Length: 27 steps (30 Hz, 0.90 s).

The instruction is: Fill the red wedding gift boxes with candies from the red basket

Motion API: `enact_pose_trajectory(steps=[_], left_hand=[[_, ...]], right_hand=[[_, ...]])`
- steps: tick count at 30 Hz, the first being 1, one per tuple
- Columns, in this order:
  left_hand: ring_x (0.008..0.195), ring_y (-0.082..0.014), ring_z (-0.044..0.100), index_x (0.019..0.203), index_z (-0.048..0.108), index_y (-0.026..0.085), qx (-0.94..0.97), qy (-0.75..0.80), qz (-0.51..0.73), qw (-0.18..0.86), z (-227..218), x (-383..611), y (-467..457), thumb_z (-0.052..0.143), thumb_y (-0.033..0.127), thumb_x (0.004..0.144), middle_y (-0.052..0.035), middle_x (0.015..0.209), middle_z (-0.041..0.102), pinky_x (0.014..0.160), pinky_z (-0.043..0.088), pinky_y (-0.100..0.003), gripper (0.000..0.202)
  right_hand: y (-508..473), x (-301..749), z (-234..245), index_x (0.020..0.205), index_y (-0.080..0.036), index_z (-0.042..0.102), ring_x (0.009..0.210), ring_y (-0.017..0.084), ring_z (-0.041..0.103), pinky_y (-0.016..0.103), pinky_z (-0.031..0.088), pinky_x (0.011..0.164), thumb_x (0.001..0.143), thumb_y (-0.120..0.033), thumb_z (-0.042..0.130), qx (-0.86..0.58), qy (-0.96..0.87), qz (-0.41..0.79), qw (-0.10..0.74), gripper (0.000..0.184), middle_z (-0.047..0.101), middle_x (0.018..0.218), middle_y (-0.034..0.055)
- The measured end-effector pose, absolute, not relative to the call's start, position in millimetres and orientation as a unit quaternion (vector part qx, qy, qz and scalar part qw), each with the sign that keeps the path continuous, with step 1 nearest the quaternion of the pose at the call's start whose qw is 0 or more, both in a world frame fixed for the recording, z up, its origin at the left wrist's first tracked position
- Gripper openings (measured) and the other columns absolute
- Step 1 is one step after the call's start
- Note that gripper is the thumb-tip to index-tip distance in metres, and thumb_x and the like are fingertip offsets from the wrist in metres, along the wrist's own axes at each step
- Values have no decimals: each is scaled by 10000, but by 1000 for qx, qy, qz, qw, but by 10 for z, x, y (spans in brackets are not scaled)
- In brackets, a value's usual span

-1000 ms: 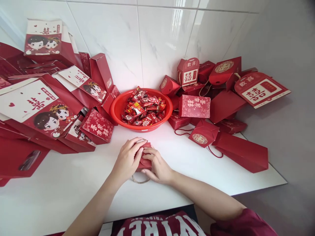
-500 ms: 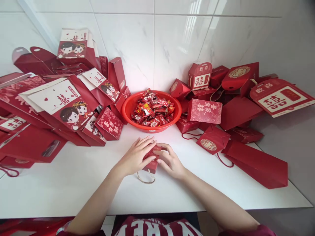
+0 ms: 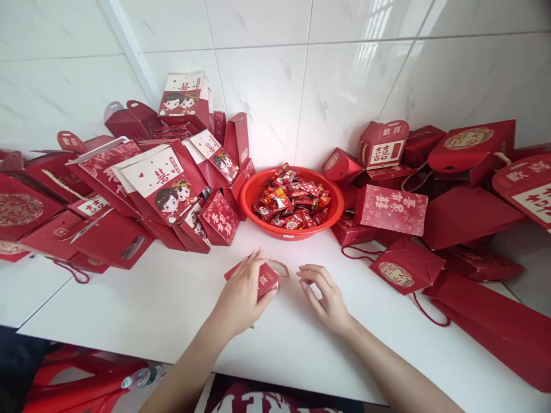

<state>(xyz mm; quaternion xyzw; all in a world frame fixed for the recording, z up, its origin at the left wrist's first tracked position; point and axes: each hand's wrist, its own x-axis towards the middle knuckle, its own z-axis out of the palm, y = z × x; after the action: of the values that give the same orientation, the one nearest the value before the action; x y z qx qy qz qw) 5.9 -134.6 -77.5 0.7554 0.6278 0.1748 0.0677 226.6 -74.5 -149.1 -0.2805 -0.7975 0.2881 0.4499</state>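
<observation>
My left hand grips a small red gift box with a rope handle, holding it just above the white tabletop. My right hand hovers a short way to the right of the box, fingers curled loosely apart and holding nothing. Just beyond both hands sits a red plastic bowl filled with red-wrapped candies.
A heap of red wedding boxes and bags with cartoon couples covers the left of the table. Another pile of red boxes and bags lies at the right, against the white tiled wall. A red stool stands below the table's left front edge.
My right hand has let go of the small red box and drawn off to the right. My left hand has carried the box slightly left. The camera view swung leftward.
</observation>
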Motion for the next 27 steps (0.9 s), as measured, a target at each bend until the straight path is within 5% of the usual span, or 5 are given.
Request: enact_pose_trajectory(steps=[5, 12, 18, 24, 27], left_hand=[[1379, -300, 420, 1329, 419, 184, 676, 700, 228, -30, -861, -379, -1525, 554, 396, 900, -159, 1428, 509, 1068, 438, -480, 497], [1427, -327, 327, 1474, 357, 194, 603, 789, 95, -68, -813, -804, -1881, 360, 377, 976, -136, 1527, 373, 1117, 196, -684, 530], [1459, -371, 223, 1516, 278, 126, 392, 919, 38, -24, -667, -1447, -2304, 237, 402, 984, -188, 1566, 265, 1034, 210, -766, 600], [1443, -403, 224, 1464, 217, -102, 252, 966, 22, -50, -708, -2627, -2724, 234, 398, 980, -310, 1540, 225, 1116, 281, -578, 697], [1442, -402, 224, 1476, 231, -63, 262, 963, 9, -62, -690, -3132, -2758, 269, 453, 976, -274, 1553, 233, 1129, 272, -549, 719]], right_hand=[[-784, 2272, -1534, 1158, -252, 551, 904, 216, 625, 394, 565, 759, 949, -159, 461, -283, -802, 298, 433, 246, 555, 1189, 125], [-771, 2293, -1576, 1169, -262, 542, 893, 216, 620, 404, 554, 771, 952, -162, 465, -287, -811, 308, 406, 251, 549, 1190, 123], [-708, 2309, -1647, 1181, -264, 552, 909, 219, 606, 400, 544, 756, 957, -176, 478, -303, -800, 319, 409, 251, 551, 1168, 113], [-691, 2316, -1655, 1176, -256, 564, 870, 209, 603, 390, 538, 747, 958, -193, 486, -315, -797, 323, 403, 240, 556, 1152, 106], [-693, 2313, -1658, 1172, -256, 568, 879, 205, 599, 384, 534, 755, 960, -186, 484, -312, -798, 328, 397, 239, 555, 1156, 104]])
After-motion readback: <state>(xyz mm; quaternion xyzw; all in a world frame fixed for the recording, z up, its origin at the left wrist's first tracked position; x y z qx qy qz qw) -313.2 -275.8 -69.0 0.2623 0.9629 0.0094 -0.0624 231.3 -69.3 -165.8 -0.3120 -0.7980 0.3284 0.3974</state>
